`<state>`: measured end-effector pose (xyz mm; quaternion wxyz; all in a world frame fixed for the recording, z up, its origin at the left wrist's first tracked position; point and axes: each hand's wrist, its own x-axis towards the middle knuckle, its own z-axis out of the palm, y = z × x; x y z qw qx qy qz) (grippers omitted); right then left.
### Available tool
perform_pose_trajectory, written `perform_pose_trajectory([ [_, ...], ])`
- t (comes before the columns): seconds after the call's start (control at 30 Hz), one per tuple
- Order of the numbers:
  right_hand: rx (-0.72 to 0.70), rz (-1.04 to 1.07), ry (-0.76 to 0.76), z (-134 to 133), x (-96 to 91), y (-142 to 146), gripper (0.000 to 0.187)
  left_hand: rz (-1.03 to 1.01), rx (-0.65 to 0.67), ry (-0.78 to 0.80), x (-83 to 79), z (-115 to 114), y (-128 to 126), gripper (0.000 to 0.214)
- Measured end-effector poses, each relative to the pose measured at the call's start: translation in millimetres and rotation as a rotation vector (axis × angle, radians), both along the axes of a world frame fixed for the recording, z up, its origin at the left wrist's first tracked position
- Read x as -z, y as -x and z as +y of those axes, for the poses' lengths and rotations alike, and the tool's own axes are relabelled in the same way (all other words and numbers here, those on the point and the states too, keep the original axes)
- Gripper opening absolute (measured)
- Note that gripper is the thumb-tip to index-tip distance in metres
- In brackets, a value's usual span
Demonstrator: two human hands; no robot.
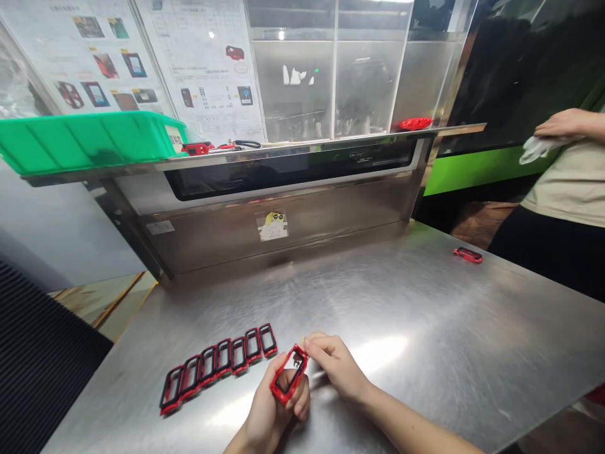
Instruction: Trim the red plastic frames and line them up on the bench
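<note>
My left hand holds a red rectangular plastic frame with black inner edges, tilted up above the steel table. The fingertips of my right hand pinch the frame's upper corner, and a small pale bit shows just beyond them. Whether that bit is separate from the frame is too small to tell. Just left of my hands, several similar red-and-black frames lie in a slanted, overlapping row on the brushed stainless-steel table. The nearest one lies close to my left hand.
A co-worker's hand holds a white cloth at the right. A lone red frame lies near the far table edge. A steel shelf carries a green bin and red parts. Printed instruction sheets hang behind.
</note>
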<state>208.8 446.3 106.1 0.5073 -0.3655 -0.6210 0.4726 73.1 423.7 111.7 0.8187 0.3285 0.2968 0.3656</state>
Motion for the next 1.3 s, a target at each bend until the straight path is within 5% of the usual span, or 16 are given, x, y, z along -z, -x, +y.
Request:
perform_pose_trajectory([
  [1.1,-0.045,0.041,0.076,-1,2.4,2,0.047,0.021,0.031,0.077,-3.4,-4,-1,0.054],
  [1.2,0.084,0.014,-0.006,-7,-1.3,1,0.036,0.013,0.033,0.095,-8.5,-3,-1,0.055],
  [1.3,0.106,-0.104,-0.265,-14,-6.8,-2,0.029,0.02,-0.024,0.126,-13.5,-3,2,0.058],
])
